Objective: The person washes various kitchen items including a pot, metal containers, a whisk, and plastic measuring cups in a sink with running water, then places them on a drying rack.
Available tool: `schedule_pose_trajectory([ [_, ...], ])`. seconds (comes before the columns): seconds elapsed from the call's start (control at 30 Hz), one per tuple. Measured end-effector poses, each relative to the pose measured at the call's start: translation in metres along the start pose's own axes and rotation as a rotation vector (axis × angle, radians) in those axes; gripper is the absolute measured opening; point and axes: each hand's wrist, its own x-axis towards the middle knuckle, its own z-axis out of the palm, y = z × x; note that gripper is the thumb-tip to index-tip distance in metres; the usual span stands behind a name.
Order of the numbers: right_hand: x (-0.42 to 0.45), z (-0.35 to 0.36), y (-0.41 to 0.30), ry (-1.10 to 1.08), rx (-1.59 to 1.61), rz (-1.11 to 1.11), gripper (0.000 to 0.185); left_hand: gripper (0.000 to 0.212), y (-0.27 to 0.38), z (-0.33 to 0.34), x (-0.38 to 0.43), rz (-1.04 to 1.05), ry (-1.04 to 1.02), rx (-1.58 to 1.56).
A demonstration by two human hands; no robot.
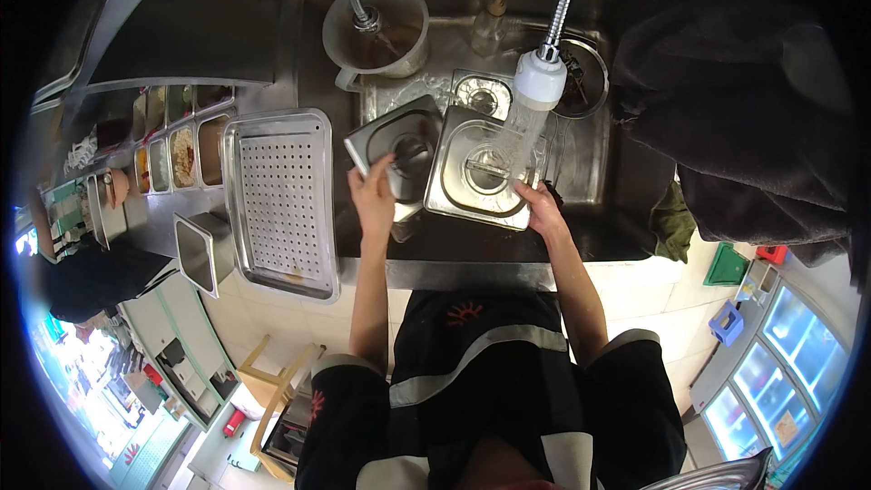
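Observation:
My right hand (542,206) grips the lower right corner of a stainless steel pan lid (452,170) with a recessed bar handle. Water runs onto this lid from a white faucet head (541,78) on a flexible metal hose. At the left, a second steel lid (388,126) lies tilted and in shadow, its corner close against the first one. My left hand (373,201) holds its near left edge, fingers reaching over the top. Behind both lids, a smaller steel lid (466,88) rests in the sink (592,184).
A translucent plastic jug (333,37) stands under another hose. Behind are a pump bottle (486,34) and a round strainer (602,78) with dark residue. A perforated steel tray (279,204) and a deep steel pan (197,255) sit left; dark cloth (742,109) hangs right. Another person (102,279) stands far left.

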Motion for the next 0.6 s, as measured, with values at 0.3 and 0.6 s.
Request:
schedule_pose_trajectory([
  [0.3,-0.048,-0.014,-0.025,0.231,-0.135,-0.184,0.021,0.017,0.052,0.080,-0.016,-0.101,-0.315,-0.551],
  [0.6,-0.078,-0.030,-0.046,0.154,-0.291,-0.201,0.020,0.032,0.061,0.127,-0.014,-0.309,-0.559,-0.626],
])
